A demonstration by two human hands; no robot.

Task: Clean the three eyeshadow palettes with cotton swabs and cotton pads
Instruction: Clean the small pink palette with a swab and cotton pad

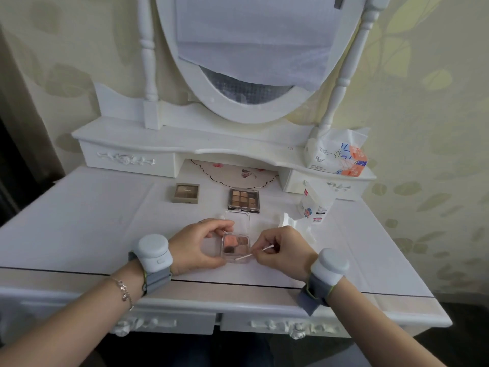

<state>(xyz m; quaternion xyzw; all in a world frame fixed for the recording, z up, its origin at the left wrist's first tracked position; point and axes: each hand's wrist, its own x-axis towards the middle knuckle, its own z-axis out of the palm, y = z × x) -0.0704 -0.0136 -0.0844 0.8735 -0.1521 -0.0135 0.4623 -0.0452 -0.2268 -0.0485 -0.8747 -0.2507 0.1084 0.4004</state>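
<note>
A small clear palette [236, 243] lay open on the near middle of the white dressing table [92, 229], its clear lid [237, 218] standing up on the far side and its pans showing coral, pink and brown. The left hand [197, 246] gripped the palette from the left, thumb and fingers curled round its near and far edges. The right hand [281, 249] pinched a cotton swab [252, 254] between thumb and fingertips, the shaft slanting down to the left, with one tip touching the palette's near right edge and the other tip sticking up just beside the knuckles. Farther back on the table sat two more palettes, well apart from each other: a closed beige palette [185, 193] on the left and an open nine-pan palette [244, 200] of browns in the middle. To the right of the hands lay a crumpled white pad [293, 223], and just beyond it stood a small white box [315, 203] with a cartoon print. A tissue pack [337, 156] rested on the raised shelf at far right, under the oval mirror [254, 56]. Both wrists wore grey strapped devices, and the left forearm carried a thin bracelet [124, 292].
</note>
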